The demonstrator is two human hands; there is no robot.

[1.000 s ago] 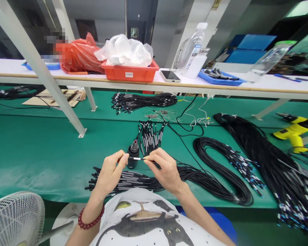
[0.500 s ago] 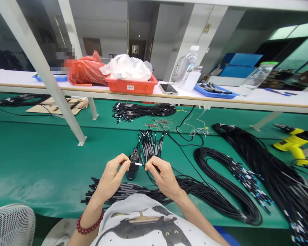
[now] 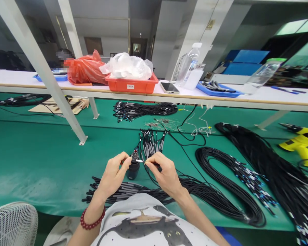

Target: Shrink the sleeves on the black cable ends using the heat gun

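A thin black cable with a white sleeve [image 3: 139, 161] is stretched between my two hands. My left hand [image 3: 115, 173] pinches its left end between thumb and forefinger. On the other side, my right hand [image 3: 165, 173] pinches the cable just beyond the sleeve, fingers curled. Directly below and behind the sleeve, a dark upright tool with a metal nozzle [image 3: 135, 154], resembling a hot-air gun, stands on the green mat. Beyond it lies a bundle of cables with grey sleeves [image 3: 152, 145]. Another cable bundle [image 3: 128, 191] runs beneath my forearms.
A green mat [image 3: 41, 160] covers the bench. Coiled black cables [image 3: 207, 171] and a thick cable bundle [image 3: 256, 157] lie right, near a yellow heat gun [image 3: 295, 145]. Overhead, a shelf [image 3: 174, 96] carries a red tray [image 3: 130, 86], phone and bottles. A post [image 3: 59, 99] stands left.
Both hands have risen slightly, still pinching the cable. The white sleeve sits a little farther right and higher, closer to the nozzle, with more black showing beside my left fingers.
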